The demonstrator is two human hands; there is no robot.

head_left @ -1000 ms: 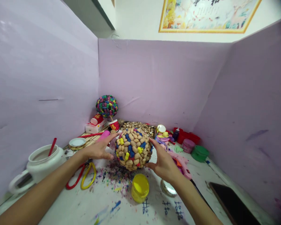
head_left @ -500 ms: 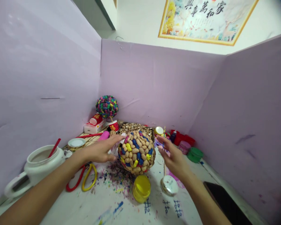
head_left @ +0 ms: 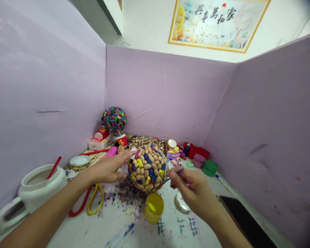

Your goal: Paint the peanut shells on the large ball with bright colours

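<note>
We are holding our left hand [head_left: 106, 168] spread open beside the peanut-covered ball [head_left: 147, 169] at lower centre, contact unclear, and pinching a thin blue tool [head_left: 180, 171] in our right hand [head_left: 195, 188], judging the ball light, knobbly, brittle-shelled, best cupped from both sides.

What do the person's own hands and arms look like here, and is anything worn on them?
The left hand and right hand are ungloved. The forearms show no sleeve, watch or bracelet; no ring can be made out.
</note>
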